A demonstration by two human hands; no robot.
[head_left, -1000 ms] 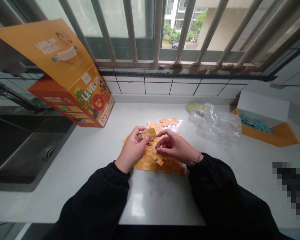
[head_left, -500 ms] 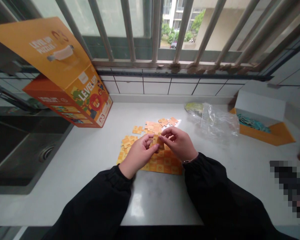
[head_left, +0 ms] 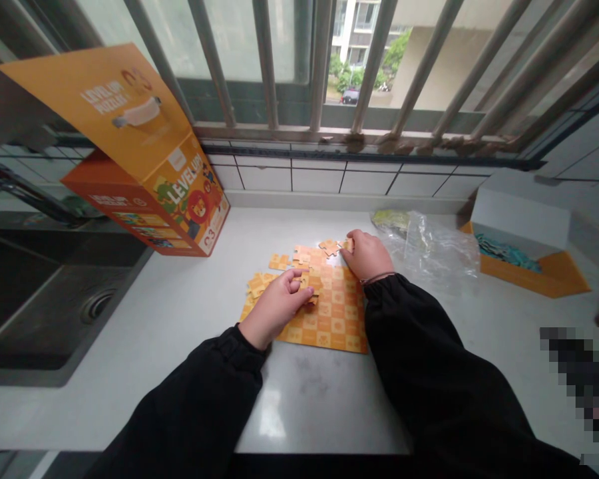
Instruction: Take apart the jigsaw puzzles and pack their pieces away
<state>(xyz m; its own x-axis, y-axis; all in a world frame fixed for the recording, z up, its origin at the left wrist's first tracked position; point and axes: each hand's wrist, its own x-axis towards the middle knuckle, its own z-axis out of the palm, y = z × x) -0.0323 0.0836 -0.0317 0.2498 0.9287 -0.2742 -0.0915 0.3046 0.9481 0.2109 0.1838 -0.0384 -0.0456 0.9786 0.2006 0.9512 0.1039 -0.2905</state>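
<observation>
My left hand is closed on yellow-orange puzzle pieces, held above the checkered orange puzzle sheet. Farther back and to the right, my right hand pinches a pale orange puzzle piece at the sheet's far edge; the fingertips partly cover it. Just left of those fingers lies another loose piece. A small cluster of pieces rests beyond my left hand, and a heap of yellow pieces sits on the sheet's left side.
An orange puzzle box stands open-lidded at the back left, beside the dark sink. Toward the back right lie a crumpled clear plastic bag and an open box holding teal pieces. Window bars rise behind the white counter.
My right hand has left the pieces in my left hand and moved back and right to a loose piece. My left hand keeps its hold. The view has shifted slightly.
</observation>
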